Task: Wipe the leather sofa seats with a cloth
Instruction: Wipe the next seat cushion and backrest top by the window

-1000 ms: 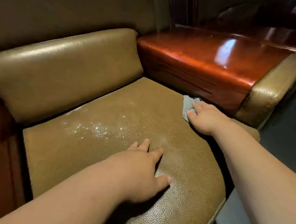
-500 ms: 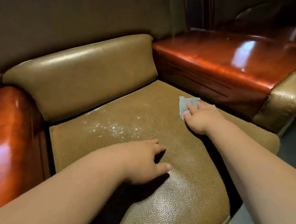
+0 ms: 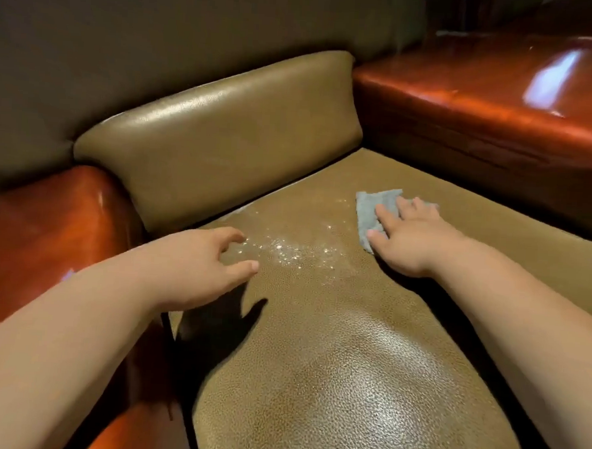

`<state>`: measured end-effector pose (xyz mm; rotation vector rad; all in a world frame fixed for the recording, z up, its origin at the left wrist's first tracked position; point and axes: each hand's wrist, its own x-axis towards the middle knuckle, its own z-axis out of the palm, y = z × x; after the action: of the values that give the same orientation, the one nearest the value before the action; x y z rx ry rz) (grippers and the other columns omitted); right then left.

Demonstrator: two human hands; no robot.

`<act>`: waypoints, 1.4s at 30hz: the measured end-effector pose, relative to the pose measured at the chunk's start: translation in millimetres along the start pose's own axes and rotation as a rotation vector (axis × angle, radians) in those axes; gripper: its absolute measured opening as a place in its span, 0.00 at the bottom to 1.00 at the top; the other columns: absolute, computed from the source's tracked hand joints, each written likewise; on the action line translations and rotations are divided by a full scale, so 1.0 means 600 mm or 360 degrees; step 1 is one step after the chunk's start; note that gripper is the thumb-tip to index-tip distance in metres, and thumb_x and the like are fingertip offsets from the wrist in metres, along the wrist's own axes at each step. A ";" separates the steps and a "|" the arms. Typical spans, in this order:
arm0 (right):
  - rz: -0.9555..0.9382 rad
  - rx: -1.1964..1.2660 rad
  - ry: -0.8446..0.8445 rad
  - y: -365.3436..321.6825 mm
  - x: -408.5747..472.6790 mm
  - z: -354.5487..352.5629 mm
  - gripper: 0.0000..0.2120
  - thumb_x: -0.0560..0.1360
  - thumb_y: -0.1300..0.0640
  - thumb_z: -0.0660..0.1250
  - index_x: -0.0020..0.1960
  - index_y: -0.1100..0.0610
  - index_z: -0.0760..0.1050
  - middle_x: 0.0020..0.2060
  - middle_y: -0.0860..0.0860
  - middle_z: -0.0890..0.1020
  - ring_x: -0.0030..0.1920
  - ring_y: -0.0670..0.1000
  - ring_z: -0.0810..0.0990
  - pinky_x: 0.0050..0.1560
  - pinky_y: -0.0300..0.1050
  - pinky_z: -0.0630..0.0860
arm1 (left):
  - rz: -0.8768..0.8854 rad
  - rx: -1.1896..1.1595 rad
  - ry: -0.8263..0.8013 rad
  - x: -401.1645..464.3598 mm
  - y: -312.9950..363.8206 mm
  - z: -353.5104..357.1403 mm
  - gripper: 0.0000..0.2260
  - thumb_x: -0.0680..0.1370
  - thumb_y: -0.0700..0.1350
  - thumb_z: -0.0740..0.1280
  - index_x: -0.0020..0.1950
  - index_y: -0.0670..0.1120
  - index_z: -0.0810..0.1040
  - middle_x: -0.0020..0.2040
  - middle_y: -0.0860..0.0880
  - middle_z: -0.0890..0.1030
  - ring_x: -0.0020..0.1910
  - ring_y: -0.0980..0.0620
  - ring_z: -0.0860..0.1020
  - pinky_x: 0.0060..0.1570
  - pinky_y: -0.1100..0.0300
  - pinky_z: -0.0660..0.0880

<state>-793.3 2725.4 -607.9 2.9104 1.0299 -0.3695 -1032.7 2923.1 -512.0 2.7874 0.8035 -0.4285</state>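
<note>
An olive-brown leather seat cushion [image 3: 332,346] fills the middle of the view. A patch of white glittering specks [image 3: 293,251] lies on its rear half. My right hand [image 3: 414,237] presses flat, fingers straight, on a small grey cloth [image 3: 369,211] at the seat's right rear, just right of the specks. My left hand [image 3: 203,257] hovers above the seat's left side, fingers loosely curled and holding nothing; its shadow falls on the leather below it.
An olive back cushion [image 3: 220,134] stands behind the seat. A glossy red-brown armrest [image 3: 47,238] borders the left side. A glossy red-brown leather block [image 3: 493,97] runs along the right rear. A dark wall panel [image 3: 161,28] rises behind.
My right hand slid the cloth leftward from the seat's right edge toward the specks. My left hand lifted off the seat and shifted left, with its fingers curling.
</note>
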 end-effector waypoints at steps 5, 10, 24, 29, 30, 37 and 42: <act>-0.0629 -0.0027 -0.0031 -0.169 -0.140 0.051 0.42 0.73 0.32 0.31 0.85 0.47 0.38 0.83 0.54 0.37 0.83 0.56 0.35 0.82 0.55 0.35 | -0.0058 0.0072 -0.0326 0.012 -0.016 0.022 0.29 0.81 0.69 0.61 0.80 0.59 0.67 0.74 0.54 0.77 0.72 0.51 0.75 0.73 0.55 0.69; -0.0146 0.0032 -0.0009 -0.070 -0.031 0.017 0.34 0.83 0.34 0.46 0.85 0.45 0.43 0.84 0.51 0.41 0.84 0.54 0.41 0.82 0.55 0.40 | -0.0024 0.0046 -0.0208 0.013 -0.015 0.021 0.28 0.82 0.67 0.61 0.80 0.57 0.67 0.73 0.53 0.78 0.70 0.50 0.76 0.72 0.56 0.70; -0.0409 -0.0083 -0.0036 -0.142 -0.055 0.013 0.35 0.82 0.32 0.43 0.85 0.44 0.42 0.84 0.51 0.41 0.84 0.54 0.41 0.81 0.55 0.38 | 0.0063 0.0043 -0.0271 0.014 0.000 0.024 0.30 0.83 0.66 0.60 0.82 0.56 0.65 0.76 0.52 0.76 0.74 0.49 0.74 0.73 0.57 0.68; -0.0372 -0.0088 -0.0040 -0.169 -0.074 0.026 0.34 0.83 0.35 0.41 0.85 0.46 0.40 0.84 0.55 0.40 0.83 0.59 0.38 0.82 0.56 0.38 | 0.0060 0.0057 -0.0273 0.008 0.007 0.018 0.29 0.84 0.65 0.60 0.82 0.55 0.65 0.75 0.50 0.76 0.73 0.47 0.74 0.72 0.56 0.69; -0.0503 -0.0098 -0.0013 -0.188 -0.114 0.036 0.35 0.81 0.34 0.38 0.85 0.46 0.40 0.84 0.55 0.39 0.83 0.58 0.38 0.82 0.55 0.37 | 0.0066 0.0054 -0.0258 0.009 0.007 0.018 0.29 0.84 0.65 0.60 0.82 0.55 0.65 0.74 0.50 0.77 0.72 0.47 0.75 0.71 0.56 0.70; -0.0366 -0.0060 -0.0053 -0.145 -0.032 0.004 0.33 0.84 0.34 0.47 0.85 0.43 0.44 0.84 0.51 0.42 0.84 0.55 0.42 0.81 0.56 0.39 | 0.0050 0.0129 -0.0247 0.008 0.009 0.018 0.30 0.85 0.65 0.58 0.84 0.53 0.62 0.77 0.49 0.74 0.77 0.46 0.70 0.73 0.56 0.66; -0.0374 -0.0125 0.0002 -0.191 -0.037 0.020 0.35 0.81 0.35 0.39 0.85 0.47 0.45 0.84 0.57 0.43 0.83 0.60 0.41 0.82 0.57 0.38 | 0.0097 0.0143 -0.0221 0.008 0.006 0.019 0.32 0.84 0.66 0.59 0.84 0.52 0.62 0.77 0.48 0.74 0.76 0.45 0.71 0.73 0.57 0.67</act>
<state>-884.0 2799.7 -609.0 2.7274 1.3589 -0.3262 -1029.2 2919.5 -524.1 2.8170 0.6831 -0.6544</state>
